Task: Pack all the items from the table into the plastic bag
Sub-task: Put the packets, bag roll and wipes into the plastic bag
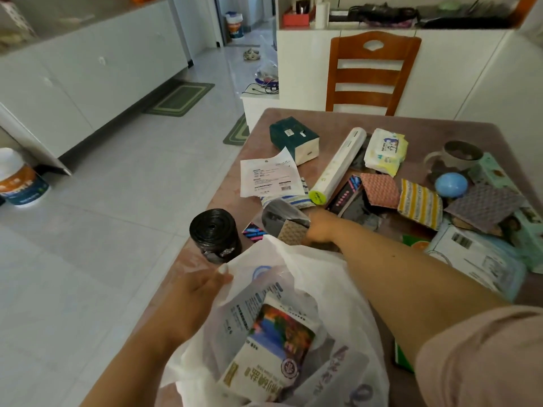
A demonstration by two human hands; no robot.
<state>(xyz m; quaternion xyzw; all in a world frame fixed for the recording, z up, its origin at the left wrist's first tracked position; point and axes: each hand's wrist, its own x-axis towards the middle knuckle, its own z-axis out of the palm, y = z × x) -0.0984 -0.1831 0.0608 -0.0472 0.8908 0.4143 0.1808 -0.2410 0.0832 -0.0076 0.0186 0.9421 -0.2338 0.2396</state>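
A translucent white plastic bag (296, 324) is sitting open at the near edge of the brown counter (264, 118), holding a printed white packet (273, 345). The left hand (202, 284) is pinching the bag's rim, thumb on top. The right hand (318, 227) is closing around a clear pouch with a tan sponge (289, 223) just beyond the bag. A black roll of bin bags (213, 233) is standing just left of it. Farther back, a white paper sheet (269, 177), a white tube (338, 165), a dark green tissue pack (295, 139) and a blue ball (451, 185) are lying loose.
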